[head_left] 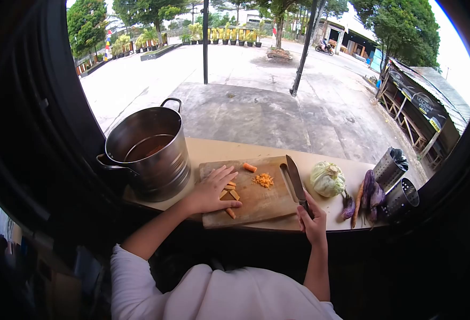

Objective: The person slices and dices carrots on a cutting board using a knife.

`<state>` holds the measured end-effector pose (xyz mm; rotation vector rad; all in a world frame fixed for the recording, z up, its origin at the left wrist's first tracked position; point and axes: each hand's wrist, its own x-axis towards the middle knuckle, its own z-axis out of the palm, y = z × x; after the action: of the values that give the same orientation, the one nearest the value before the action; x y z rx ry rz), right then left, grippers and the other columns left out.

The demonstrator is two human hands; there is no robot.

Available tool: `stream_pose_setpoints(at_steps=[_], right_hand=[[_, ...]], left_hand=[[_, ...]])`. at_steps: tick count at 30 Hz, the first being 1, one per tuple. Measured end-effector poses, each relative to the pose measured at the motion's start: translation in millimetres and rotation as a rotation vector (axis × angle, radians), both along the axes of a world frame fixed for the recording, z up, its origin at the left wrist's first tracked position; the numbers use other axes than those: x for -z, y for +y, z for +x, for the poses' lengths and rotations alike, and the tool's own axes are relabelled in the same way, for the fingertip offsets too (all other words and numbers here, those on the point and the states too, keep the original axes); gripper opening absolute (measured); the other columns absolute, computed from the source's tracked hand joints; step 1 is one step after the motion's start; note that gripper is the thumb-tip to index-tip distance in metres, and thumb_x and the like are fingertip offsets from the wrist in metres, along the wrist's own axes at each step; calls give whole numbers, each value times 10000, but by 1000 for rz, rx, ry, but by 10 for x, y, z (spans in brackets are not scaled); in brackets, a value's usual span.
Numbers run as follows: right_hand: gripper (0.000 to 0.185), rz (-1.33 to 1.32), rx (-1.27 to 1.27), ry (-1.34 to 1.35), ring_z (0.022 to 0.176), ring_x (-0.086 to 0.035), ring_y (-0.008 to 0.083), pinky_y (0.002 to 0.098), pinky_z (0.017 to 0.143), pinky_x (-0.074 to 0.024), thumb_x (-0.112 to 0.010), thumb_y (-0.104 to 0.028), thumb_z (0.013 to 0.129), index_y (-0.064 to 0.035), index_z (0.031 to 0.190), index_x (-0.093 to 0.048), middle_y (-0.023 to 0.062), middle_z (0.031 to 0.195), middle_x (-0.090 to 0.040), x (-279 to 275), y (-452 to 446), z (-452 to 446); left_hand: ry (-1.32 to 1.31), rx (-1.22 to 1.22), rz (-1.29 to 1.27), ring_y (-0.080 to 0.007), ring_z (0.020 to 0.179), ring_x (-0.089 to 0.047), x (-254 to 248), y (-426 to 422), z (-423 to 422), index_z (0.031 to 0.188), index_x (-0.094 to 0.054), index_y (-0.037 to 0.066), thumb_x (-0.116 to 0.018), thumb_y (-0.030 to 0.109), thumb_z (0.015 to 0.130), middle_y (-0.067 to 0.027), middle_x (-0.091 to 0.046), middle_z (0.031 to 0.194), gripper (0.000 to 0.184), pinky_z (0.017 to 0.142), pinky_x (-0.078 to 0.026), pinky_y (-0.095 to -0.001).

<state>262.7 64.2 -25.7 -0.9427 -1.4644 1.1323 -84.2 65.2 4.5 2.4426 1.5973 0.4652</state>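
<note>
My left hand point(213, 191) lies with fingers spread over the left part of a wooden cutting board point(269, 202). Cut carrot pieces point(234, 195) show beside and under its fingers, partly hidden by the hand. In my right hand point(313, 217) is a kitchen knife point(295, 178), gripped by its dark handle. Its blade points away from me, by the right edge of the board. A small heap of chopped carrot point(263, 180) sits on the board's upper middle, with a carrot chunk point(250, 167) just beyond it.
A large steel pot point(165, 165) stands left of the board. To the right are a cabbage point(327, 179), several purple eggplants point(368, 186), a long carrot point(357, 205) and two perforated metal holders point(400, 198). The counter point(208, 146) ends at an opening onto a paved yard.
</note>
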Motion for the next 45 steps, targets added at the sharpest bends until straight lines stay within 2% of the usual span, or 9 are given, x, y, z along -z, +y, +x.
stream_pose_setpoints(at_steps=[9, 15, 24, 27, 30, 33, 36, 40, 45], right_hand=[[520, -14, -8, -10, 508, -448, 17, 193, 443, -376, -636, -53, 1019, -85, 1526, -521, -25, 733, -566, 11, 20, -8], [522, -41, -54, -24, 517, -455, 18, 192, 449, -371, -635, -59, 1020, -87, 1528, -519, -29, 741, -561, -51, -2, 4], [519, -55, -44, -23, 518, -443, 19, 188, 459, -371, -636, -75, 1027, -91, 1532, -517, -29, 749, -556, -79, -29, -3], [518, -37, -41, -16, 524, -445, 18, 189, 459, -369, -638, -79, 1027, -90, 1531, -518, -31, 746, -551, -49, 11, -14], [515, -48, -34, -17, 529, -446, 19, 191, 456, -367, -638, -81, 1028, -87, 1529, -519, -31, 742, -548, -61, -8, -12], [514, -57, -29, -29, 525, -442, 20, 191, 453, -365, -638, -81, 1028, -82, 1528, -517, -30, 738, -547, -71, -7, -14], [513, -66, -25, -15, 515, -432, 14, 192, 453, -368, -633, -56, 1024, -102, 1524, -530, -30, 730, -553, -64, 5, -14], [514, -70, -23, -2, 512, -431, 11, 193, 453, -371, -630, -43, 1022, -113, 1523, -537, -31, 729, -557, -78, -7, -25], [512, -59, -10, 7, 531, -437, 8, 188, 456, -374, -631, -48, 1024, -109, 1524, -535, -37, 747, -564, -80, -26, -15]], left_hand=[[-154, 4, 10, -356, 1563, -249, 148, 301, -39, 1595, -327, 16, -619, 571, 982, -210, -322, 1656, 877, 1283, -210, -458], [-64, -51, 5, -357, 1550, -274, 39, 503, 51, 1596, -308, 5, -645, 554, 973, -209, -328, 1648, 897, 1270, -245, -446], [-225, -5, -28, -361, 1521, -314, 31, 682, 79, 1587, -307, 3, -695, 616, 911, -206, -370, 1614, 991, 1251, -290, -465], [-295, 29, 155, -369, 1520, -314, 133, 680, 74, 1596, -314, 47, -715, 602, 900, -194, -380, 1611, 976, 1246, -296, -476], [-328, 11, 228, -365, 1490, -354, -10, 460, 55, 1554, -417, 119, -746, 577, 883, -166, -413, 1580, 877, 1210, -341, -476], [-352, 43, 281, -335, 1403, -458, -171, 137, 1, 1398, -588, 110, -794, 483, 874, -143, -529, 1463, 675, 1170, -387, -449], [-418, 83, 103, -298, 1242, -571, -185, -166, -45, 1172, -701, 116, -831, 439, 843, -98, -637, 1250, 479, 1055, -469, -419], [-364, 36, 85, -277, 1079, -627, -218, -533, 57, 1043, -733, 107, -851, 366, 829, -61, -673, 1072, 357, 957, -519, -395], [-388, -100, 143, -265, 993, -633, -107, -666, 235, 962, -750, 78, -863, 226, 814, -59, -683, 988, 237, 912, -527, -382]])
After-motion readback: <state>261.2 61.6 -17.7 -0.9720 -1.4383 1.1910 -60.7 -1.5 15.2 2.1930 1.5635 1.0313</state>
